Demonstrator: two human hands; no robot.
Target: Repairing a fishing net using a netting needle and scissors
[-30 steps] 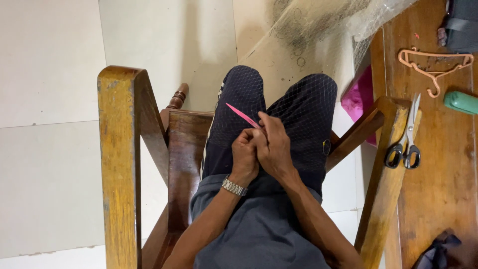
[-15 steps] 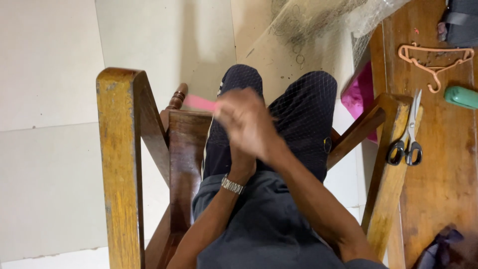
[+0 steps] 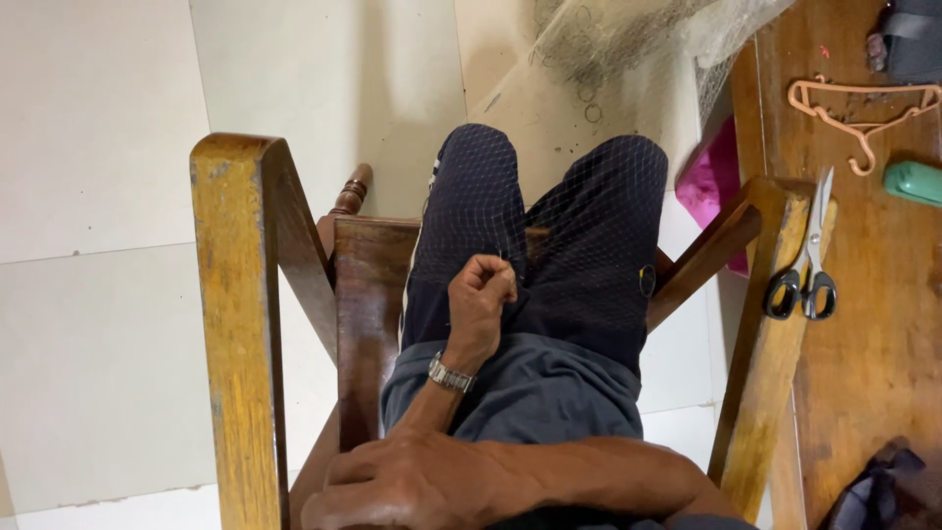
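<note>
- Head view, hands: left hand [image 3: 483, 294] rests on the lap in a loose fist, fingers curled in and pinching the fine netting [image 3: 579, 236] draped over the dark-trousered knees; a metal wristwatch [image 3: 450, 374] sits on that wrist, and the forearm runs down toward the lower edge.
- Right hand [image 3: 397, 486] lies low in the picture, close to the camera, its forearm crossing from the right; the knuckles face up and the fingers bend down toward the wooden chair [image 3: 240, 314] frame. Whether it grips anything cannot be told, since the fingertips are hidden.
- Netting: it spreads over both thighs and climbs to a bunched heap at the top of the picture, beside the wooden table [image 3: 873, 373].
- Chair: its left armrest stands at left; the right armrest slants along the table's edge.
- Table: black-handled scissors [image 3: 807, 280] lie shut at the armrest and table edge; farther up are a pale pink clothes hanger [image 3: 863, 108] and a green object [image 3: 913, 182], partly cut off.
- Pink cloth [image 3: 714, 186] shows between knee and table.
</note>
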